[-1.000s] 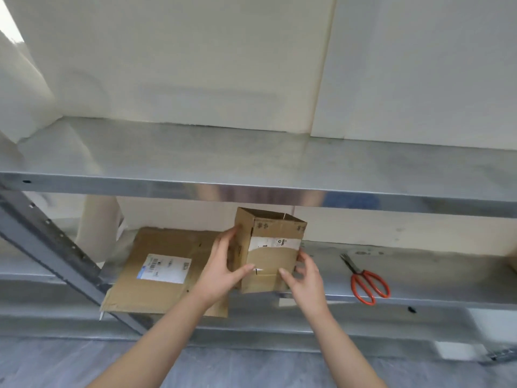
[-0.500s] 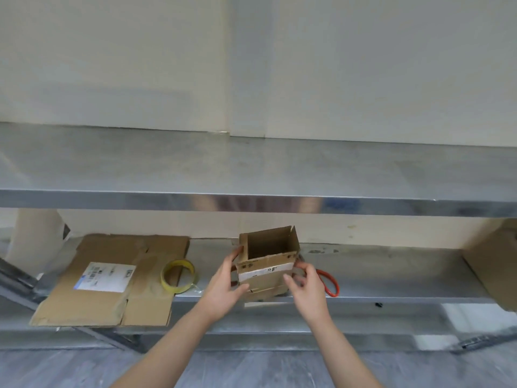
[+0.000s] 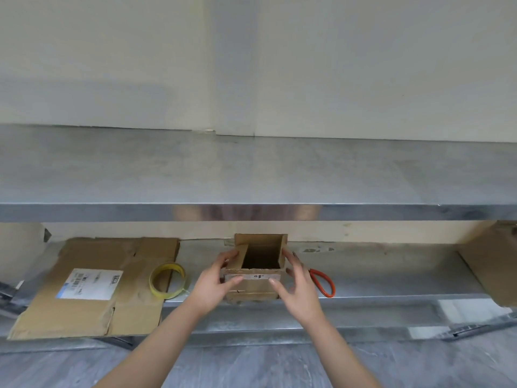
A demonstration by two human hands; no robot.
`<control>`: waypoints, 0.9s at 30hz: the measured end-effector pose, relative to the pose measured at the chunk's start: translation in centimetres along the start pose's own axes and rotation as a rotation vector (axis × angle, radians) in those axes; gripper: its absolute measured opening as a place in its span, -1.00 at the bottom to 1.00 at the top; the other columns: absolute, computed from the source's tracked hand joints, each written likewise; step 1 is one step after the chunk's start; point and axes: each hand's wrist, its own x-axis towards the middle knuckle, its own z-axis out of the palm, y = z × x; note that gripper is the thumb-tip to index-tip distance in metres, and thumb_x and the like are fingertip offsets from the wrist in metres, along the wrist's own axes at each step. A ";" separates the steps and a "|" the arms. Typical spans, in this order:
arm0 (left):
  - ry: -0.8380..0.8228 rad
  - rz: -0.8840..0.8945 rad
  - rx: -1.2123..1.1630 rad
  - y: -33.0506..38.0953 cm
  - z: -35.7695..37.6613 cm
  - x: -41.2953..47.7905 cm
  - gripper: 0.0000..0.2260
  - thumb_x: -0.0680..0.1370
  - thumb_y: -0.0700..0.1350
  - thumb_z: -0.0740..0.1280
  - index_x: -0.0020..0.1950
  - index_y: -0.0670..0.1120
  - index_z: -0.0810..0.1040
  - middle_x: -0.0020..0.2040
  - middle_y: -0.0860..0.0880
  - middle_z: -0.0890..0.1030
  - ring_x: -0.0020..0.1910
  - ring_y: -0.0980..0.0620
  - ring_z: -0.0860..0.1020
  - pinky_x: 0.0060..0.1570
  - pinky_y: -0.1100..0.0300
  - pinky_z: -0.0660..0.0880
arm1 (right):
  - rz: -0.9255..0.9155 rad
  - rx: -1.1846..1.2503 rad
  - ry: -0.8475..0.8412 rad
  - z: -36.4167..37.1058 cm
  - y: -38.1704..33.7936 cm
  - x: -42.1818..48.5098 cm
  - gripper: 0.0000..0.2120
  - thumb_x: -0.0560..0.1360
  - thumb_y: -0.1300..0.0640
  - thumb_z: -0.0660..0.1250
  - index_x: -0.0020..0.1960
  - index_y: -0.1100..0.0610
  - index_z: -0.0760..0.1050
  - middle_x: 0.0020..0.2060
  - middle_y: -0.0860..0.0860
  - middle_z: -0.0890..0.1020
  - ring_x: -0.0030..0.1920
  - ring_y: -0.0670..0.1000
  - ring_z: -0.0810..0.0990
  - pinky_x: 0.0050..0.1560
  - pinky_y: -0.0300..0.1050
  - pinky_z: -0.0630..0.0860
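The box point(image 3: 253, 287) is on the shelf point(image 3: 377, 275), just right of the tape roll point(image 3: 152, 282); the left hand point(image 3: 212, 284) and right hand point(image 3: 300, 287) hug its sides; best to set it flat before letting go.

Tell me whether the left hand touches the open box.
Touching. Head view: the left hand grips the box, thumb on its front, fingers on its left wall.
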 end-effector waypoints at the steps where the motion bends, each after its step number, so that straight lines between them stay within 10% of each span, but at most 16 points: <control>1: -0.002 0.015 0.010 0.1 0.0 0.1 -0.50 0.50 0.07 0.41 0.37 0.24 0.28 0.36 0.15 0.43 0.34 0.11 0.41 0.27 0.22 0.39 | -0.022 -0.009 0.006 0.0 -0.1 0.1 -0.35 0.44 -0.27 0.37 0.44 -0.30 0.17 0.42 -0.19 0.32 0.42 -0.11 0.34 0.38 0.02 0.41; 10: 0.024 0.037 -0.012 -0.2 0.3 -0.3 -0.56 0.48 0.13 0.41 0.34 0.19 0.45 0.39 0.21 0.32 0.32 0.25 0.33 0.14 0.50 0.28 | -0.003 0.036 0.058 0.1 -0.2 0.0 -0.62 0.42 -0.13 0.46 0.14 -0.36 0.38 0.22 -0.27 0.43 0.26 -0.32 0.39 0.28 -0.33 0.37; 15: 0.052 -0.003 -0.059 0.4 0.1 0.2 -0.65 0.48 0.13 0.41 0.25 0.21 0.48 0.32 0.16 0.44 0.31 0.14 0.41 0.27 0.24 0.30 | 0.091 0.204 0.047 -0.2 -0.3 0.6 -0.49 0.38 -0.02 0.55 0.21 -0.28 0.38 0.25 -0.18 0.47 0.26 -0.20 0.46 0.28 -0.20 0.44; 22: 0.036 -0.053 -0.093 1.0 -0.5 1.5 -0.19 0.40 0.10 0.51 0.47 0.25 0.07 0.26 0.12 0.39 0.21 0.08 0.44 0.22 0.13 0.41 | 0.184 0.322 -0.052 -0.7 -0.4 1.5 -0.08 0.37 0.09 0.56 0.53 -0.20 0.08 0.47 -0.03 0.29 0.45 -0.01 0.31 0.41 0.10 0.38; 27: -0.035 0.050 -0.050 1.3 -1.1 1.4 -0.57 0.46 0.10 0.45 0.26 0.36 0.39 0.33 0.21 0.40 0.32 0.16 0.39 0.37 0.11 0.33 | 0.117 0.216 -0.055 -1.1 -0.2 1.7 -0.37 0.41 0.07 0.53 0.40 -0.15 0.36 0.37 -0.07 0.41 0.37 -0.05 0.41 0.38 0.08 0.40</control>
